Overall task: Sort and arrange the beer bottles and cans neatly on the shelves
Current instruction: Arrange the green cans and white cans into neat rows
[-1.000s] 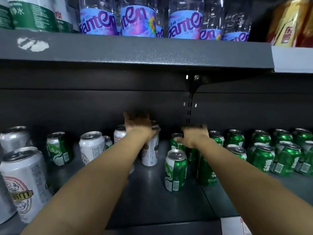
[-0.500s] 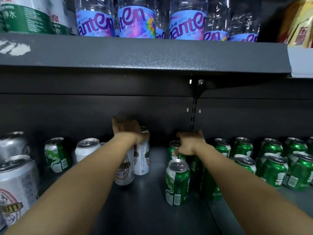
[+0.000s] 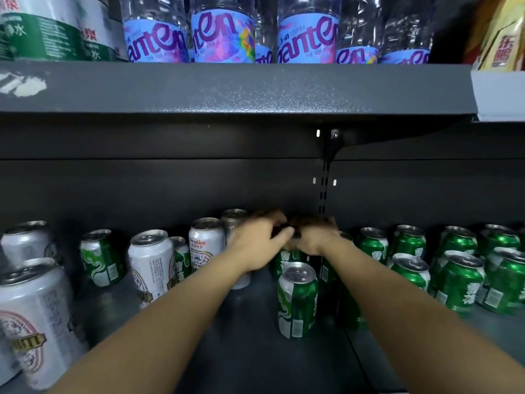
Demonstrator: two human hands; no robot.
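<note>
My left hand (image 3: 260,237) and my right hand (image 3: 316,237) meet at the back middle of the lower shelf (image 3: 241,342). Both curl over the tops of green beer cans (image 3: 285,260) standing there, and what lies under the fingers is hidden and blurred. One green can (image 3: 297,300) stands alone in front of them. Just left of my left hand stand two white beer cans (image 3: 206,243), one behind the other. More green cans (image 3: 454,274) crowd the right side of the shelf.
On the left are mixed cans: large white ones (image 3: 37,322), a white can (image 3: 150,263) and a green can (image 3: 100,257). The upper shelf (image 3: 227,89) overhangs closely and carries water bottles (image 3: 221,32). A slotted upright (image 3: 322,191) runs down the back wall.
My left hand has let go of the white can and moved right to the green cans beside my right hand. The right hand has stayed on the green cans.
</note>
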